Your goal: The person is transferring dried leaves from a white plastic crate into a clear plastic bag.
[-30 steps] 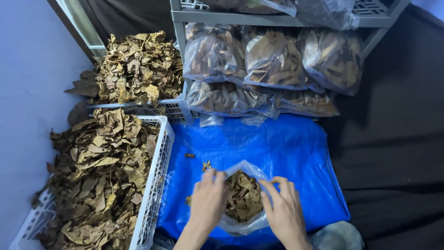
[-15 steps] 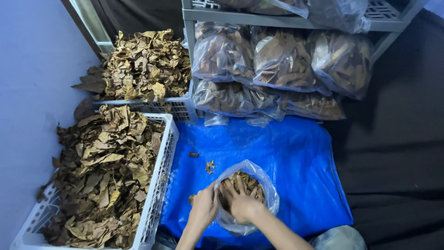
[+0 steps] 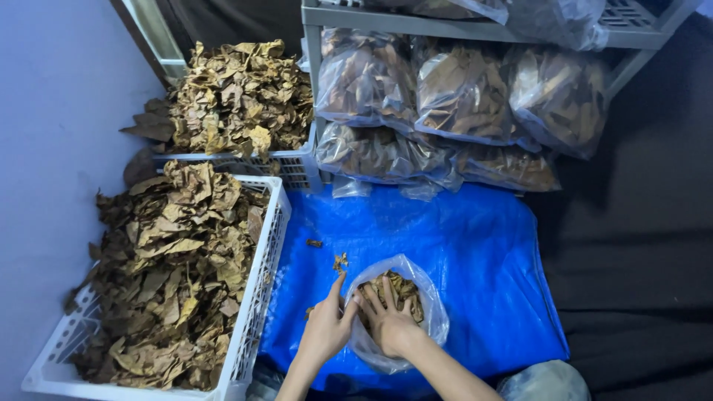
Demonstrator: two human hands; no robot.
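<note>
A clear plastic bag [image 3: 431, 297] partly filled with dry brown leaves [image 3: 401, 289] lies on a blue tarp [image 3: 460, 238]. My right hand [image 3: 386, 319] is pushed into the bag's mouth, fingers spread flat on the leaves. Beside it, my left hand [image 3: 327, 327] holds the bag's left rim, thumb raised. Close on the left stands a white plastic crate [image 3: 256, 312] heaped with dry leaves [image 3: 171, 267].
A second crate [image 3: 290, 167] piled with leaves stands behind the first. Several sealed bags of leaves [image 3: 460, 111] are stacked under a grey metal shelf [image 3: 371, 18]. A few loose leaf scraps [image 3: 340, 261] lie on the tarp. Black cloth [image 3: 639, 245] covers the floor at right; a wall is at left.
My right hand has gone from the bag's right rim into the bag and presses on the leaves. My left hand stays at the left rim. The view has shifted slightly.
</note>
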